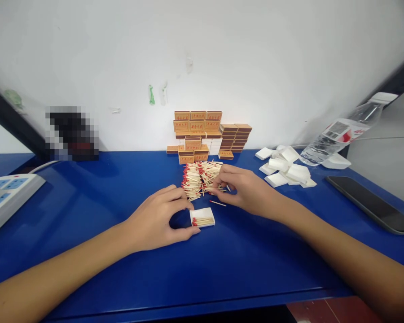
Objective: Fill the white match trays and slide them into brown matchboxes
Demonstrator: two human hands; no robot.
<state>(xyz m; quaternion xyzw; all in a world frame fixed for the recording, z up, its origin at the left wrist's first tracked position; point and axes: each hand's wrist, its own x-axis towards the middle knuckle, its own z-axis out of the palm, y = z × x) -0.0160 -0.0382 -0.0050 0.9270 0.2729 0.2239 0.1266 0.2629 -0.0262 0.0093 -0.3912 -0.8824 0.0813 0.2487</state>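
A small white matchbox tray [202, 214] lies on the blue table, with several red-tipped matches [204, 221] along its near side. My left hand [163, 217] holds the tray's left end, the thumb at the near corner and the index finger at the far one. Behind it spreads a heap of loose matches [192, 181] with red heads. My right hand [240, 188] is at the heap's right side, thumb and fingers pinched together on matches; how many is hidden. One single match [217, 203] rests apart on the table, just below my right fingers.
Orange matchboxes [197, 125] are stacked against the wall, more [235, 137] beside them. Empty white trays [287, 166] pile up at right, near a leaning water bottle [343, 130] and a phone [373, 204]. A power strip [13, 197] sits at left on the blue table [121, 278].
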